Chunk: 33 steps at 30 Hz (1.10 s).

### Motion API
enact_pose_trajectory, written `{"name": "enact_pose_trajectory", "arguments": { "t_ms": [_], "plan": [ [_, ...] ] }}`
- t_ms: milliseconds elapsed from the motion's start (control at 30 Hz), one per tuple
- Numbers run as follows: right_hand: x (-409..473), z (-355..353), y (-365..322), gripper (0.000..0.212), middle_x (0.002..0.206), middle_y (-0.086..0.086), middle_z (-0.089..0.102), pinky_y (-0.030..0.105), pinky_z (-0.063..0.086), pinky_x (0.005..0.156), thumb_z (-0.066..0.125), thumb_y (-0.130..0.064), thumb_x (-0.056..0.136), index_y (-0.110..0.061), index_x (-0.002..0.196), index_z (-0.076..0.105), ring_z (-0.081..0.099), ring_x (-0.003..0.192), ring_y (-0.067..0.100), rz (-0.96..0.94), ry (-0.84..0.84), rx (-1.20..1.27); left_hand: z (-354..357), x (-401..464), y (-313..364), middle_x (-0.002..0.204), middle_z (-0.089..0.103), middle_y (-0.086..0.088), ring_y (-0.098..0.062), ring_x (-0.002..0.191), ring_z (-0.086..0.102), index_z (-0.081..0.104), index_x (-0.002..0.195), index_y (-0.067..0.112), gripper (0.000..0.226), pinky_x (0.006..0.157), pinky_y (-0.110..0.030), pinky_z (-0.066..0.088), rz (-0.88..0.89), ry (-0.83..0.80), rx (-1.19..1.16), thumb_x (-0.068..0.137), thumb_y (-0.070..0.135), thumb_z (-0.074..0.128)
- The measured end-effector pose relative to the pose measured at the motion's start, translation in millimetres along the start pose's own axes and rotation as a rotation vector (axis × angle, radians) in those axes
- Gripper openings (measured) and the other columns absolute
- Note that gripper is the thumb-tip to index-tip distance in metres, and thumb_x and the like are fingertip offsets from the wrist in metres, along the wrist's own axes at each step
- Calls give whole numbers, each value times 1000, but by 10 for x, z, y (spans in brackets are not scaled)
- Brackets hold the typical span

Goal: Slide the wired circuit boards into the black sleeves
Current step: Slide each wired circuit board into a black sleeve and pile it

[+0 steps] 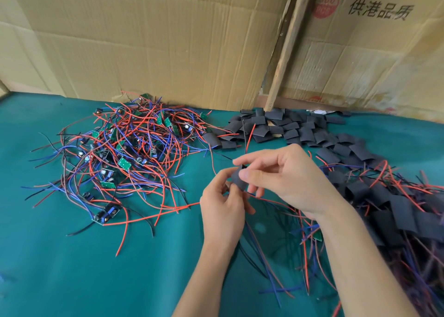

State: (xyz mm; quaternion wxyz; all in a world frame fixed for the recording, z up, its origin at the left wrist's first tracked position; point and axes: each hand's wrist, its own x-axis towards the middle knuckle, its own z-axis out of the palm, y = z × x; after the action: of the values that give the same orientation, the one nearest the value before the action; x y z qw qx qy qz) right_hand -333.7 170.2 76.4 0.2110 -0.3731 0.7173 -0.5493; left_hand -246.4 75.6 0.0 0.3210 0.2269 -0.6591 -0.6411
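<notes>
Both my hands meet over the middle of the green table around one black sleeve (237,177). My left hand (222,206) grips its lower end, and my right hand (283,172) pinches its upper end between thumb and fingers. A red wire and a black wire (248,136) stick up out of the sleeve's top; more wires trail down below my hands. The board inside the sleeve is hidden. A tangled heap of wired green circuit boards (125,153) lies to the left. Loose empty black sleeves (283,127) are piled at the back.
Sleeved boards with red and blue wires (394,211) are heaped along the right side. Flattened cardboard (168,40) and a wooden post (287,50) wall off the back. Green cloth (72,268) covers the table in front left.
</notes>
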Motion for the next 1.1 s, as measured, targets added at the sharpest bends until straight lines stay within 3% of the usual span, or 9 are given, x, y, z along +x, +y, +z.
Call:
{"name": "enact_pose_trajectory", "arguments": {
  "t_ms": [133, 233, 433, 533, 700, 833, 933, 1000, 1100],
  "plan": [
    [30, 67, 34, 20, 86, -2, 79, 14, 43, 51, 82, -5, 81, -3, 62, 76, 59, 54, 4, -20, 133, -37, 10, -1, -5, 58, 58, -2, -21, 44, 58, 67, 84, 26, 30, 43, -22, 36, -25, 3, 1, 98, 5, 50],
    [42, 124, 52, 16, 81, 1, 78, 18, 42, 46, 82, -10, 71, -5, 59, 73, 58, 50, 10, -21, 200, 32, 3, 0, 2, 60, 59, -3, -20, 44, 58, 66, 84, 26, 27, 43, -22, 36, -20, 0, 8, 99, 9, 52],
    [37, 142, 60, 18, 83, 14, 76, 25, 45, 44, 85, -3, 74, -13, 66, 72, 57, 51, 19, -9, 90, 128, 7, -19, 34, 61, 63, -1, -17, 44, 56, 61, 76, 28, 26, 45, -19, 38, 42, -7, -8, 99, 24, 50],
    [18, 100, 59, 16, 97, 13, 78, 25, 49, 48, 83, 7, 75, -1, 80, 70, 62, 53, 18, 19, -7, 191, 6, -16, 11, 59, 61, 2, -17, 44, 56, 59, 75, 28, 24, 45, -20, 39, 41, -11, -11, 91, 16, 47],
    [-14, 30, 74, 20, 100, 22, 75, 26, 53, 54, 79, 12, 78, -5, 88, 74, 67, 60, 20, 30, -79, 215, 22, -13, -21, 58, 60, 3, -14, 45, 54, 63, 81, 23, 21, 49, -32, 48, 35, -37, -11, 83, 10, 46],
    [18, 46, 98, 22, 82, 10, 74, 26, 49, 47, 84, 4, 76, -9, 91, 74, 62, 57, 18, -9, 27, 126, 27, -7, -21, 59, 61, 0, -14, 42, 54, 60, 75, 18, 23, 46, -25, 44, 62, -33, 33, 92, 7, 47],
    [31, 14, 74, 32, 84, 1, 77, 21, 49, 57, 90, -12, 73, -25, 98, 75, 65, 66, 13, -48, 139, -2, 29, -5, -25, 59, 57, -5, -16, 41, 56, 64, 77, 27, 33, 46, -26, 43, 36, -12, 31, 99, 6, 49],
    [37, -46, 45, 27, 83, -2, 78, 17, 50, 64, 90, -20, 70, -28, 93, 78, 70, 73, 10, -90, 295, -20, 42, -3, -28, 59, 56, -8, -18, 40, 57, 68, 84, 30, 34, 47, -24, 42, 13, 0, 20, 97, 4, 50],
    [41, -197, 73, 14, 79, -2, 78, 20, 53, 60, 86, -11, 77, -21, 82, 78, 70, 69, 10, -77, 614, 214, 58, -11, -27, 58, 55, -2, -15, 40, 57, 72, 92, 28, 33, 47, -22, 42, 23, -25, 49, 97, 4, 50]
  ]
}}
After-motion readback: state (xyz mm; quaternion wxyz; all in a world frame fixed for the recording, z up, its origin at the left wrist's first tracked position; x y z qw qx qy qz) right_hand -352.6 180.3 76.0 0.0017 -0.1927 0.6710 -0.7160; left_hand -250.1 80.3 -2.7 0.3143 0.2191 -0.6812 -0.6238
